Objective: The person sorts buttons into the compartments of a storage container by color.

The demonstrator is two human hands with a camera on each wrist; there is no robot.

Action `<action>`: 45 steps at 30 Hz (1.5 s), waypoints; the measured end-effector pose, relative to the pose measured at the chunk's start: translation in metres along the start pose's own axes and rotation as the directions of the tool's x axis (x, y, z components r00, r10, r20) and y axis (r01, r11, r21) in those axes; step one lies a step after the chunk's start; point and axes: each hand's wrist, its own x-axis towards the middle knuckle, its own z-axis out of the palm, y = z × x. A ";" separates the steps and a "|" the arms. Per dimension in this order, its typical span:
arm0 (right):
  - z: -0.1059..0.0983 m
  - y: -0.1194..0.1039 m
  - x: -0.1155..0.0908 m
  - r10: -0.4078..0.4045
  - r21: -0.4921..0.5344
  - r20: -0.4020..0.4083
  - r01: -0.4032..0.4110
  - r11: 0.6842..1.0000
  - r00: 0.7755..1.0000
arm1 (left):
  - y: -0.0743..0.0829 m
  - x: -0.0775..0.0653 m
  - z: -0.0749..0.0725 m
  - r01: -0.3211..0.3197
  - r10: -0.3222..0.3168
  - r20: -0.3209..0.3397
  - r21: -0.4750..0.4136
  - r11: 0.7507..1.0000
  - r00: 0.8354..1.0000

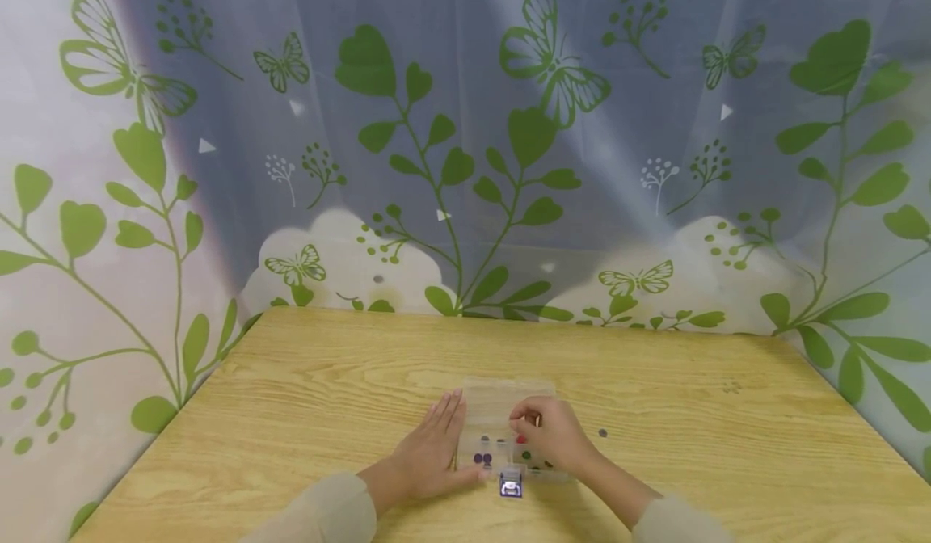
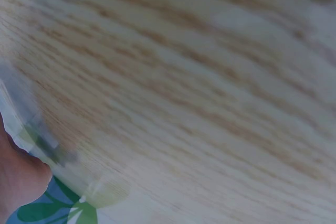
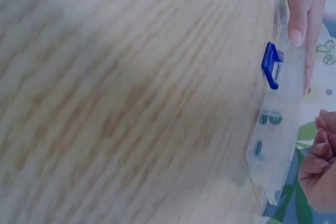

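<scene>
A clear plastic box point(image 1: 494, 401) with compartments sits near the table's front, its blue latch point(image 1: 511, 485) facing me. Dark purple discs point(image 1: 483, 458) lie in its left part. Over on the right are a red disc point(image 1: 520, 439) and green discs point(image 1: 527, 455). My left hand point(image 1: 435, 450) lies flat along the box's left side, fingers straight, thumb at the front edge. Above the right compartments, my right hand point(image 1: 554, 434) has its fingers curled and the fingertips close to the thumb. I cannot tell whether something small is between them.
One small dark disc point(image 1: 602, 433) lies on the wooden table point(image 1: 349, 381) to the right of the box. Farther right is a small cluster of faint specks point(image 1: 730, 387). A patterned curtain point(image 1: 465, 163) hangs behind the table's far edge.
</scene>
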 end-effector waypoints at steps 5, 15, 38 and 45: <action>-0.006 0.005 -0.001 0.029 0.005 -0.024 -0.029 1.000 0.999 | 0.000 -0.001 0.000 -0.008 0.008 -0.006 0.005 1.000 1.000; -0.015 0.013 -0.005 0.042 0.019 -0.037 -0.041 0.999 0.998 | 0.001 -0.001 -0.002 0.011 -0.011 0.016 0.006 1.000 1.000; -0.032 0.033 -0.017 0.075 -0.017 -0.081 -0.077 0.997 0.994 | 0.002 -0.001 -0.003 0.008 -0.008 0.019 0.013 1.000 1.000; -0.040 0.039 -0.021 0.116 -0.021 -0.094 -0.119 0.993 0.989 | 0.002 -0.001 -0.004 0.011 -0.012 0.023 0.015 1.000 1.000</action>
